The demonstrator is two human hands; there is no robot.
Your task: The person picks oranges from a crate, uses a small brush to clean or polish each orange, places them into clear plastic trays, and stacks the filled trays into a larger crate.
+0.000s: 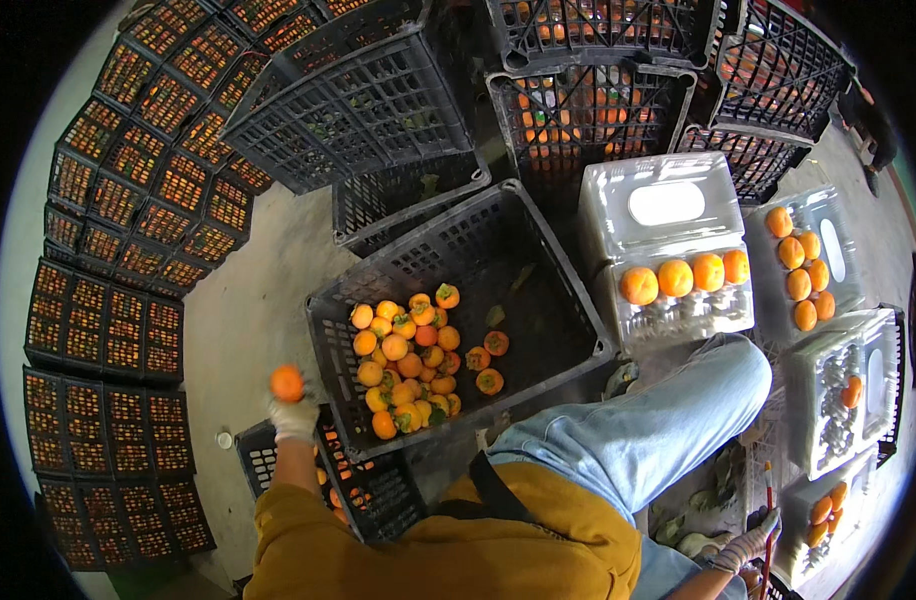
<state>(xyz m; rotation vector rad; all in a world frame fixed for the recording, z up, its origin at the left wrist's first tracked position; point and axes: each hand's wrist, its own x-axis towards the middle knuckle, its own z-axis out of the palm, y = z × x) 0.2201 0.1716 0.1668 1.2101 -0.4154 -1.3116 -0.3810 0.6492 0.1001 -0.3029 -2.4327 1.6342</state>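
I've got the gloved left hand (296,416) out at 8 o'clock from the middle of my view, fingers closed up on one orange fruit (287,382), just off the near-left corner of the big black crate (543,335). That crate has a fruit heap (406,360) bunched on its 8 o'clock side. My right hand (750,546) is down at 4 o'clock, looks curled shut around a thin red stick (769,500). Clear plastic box (700,308) between 2 and 3 o'clock, four fruits lined up in it.

Mustard-brown top (378,560), dark strap (500,488), faded light-blue jeans (638,410), whitish gloves (752,546) on both hands (295,414).
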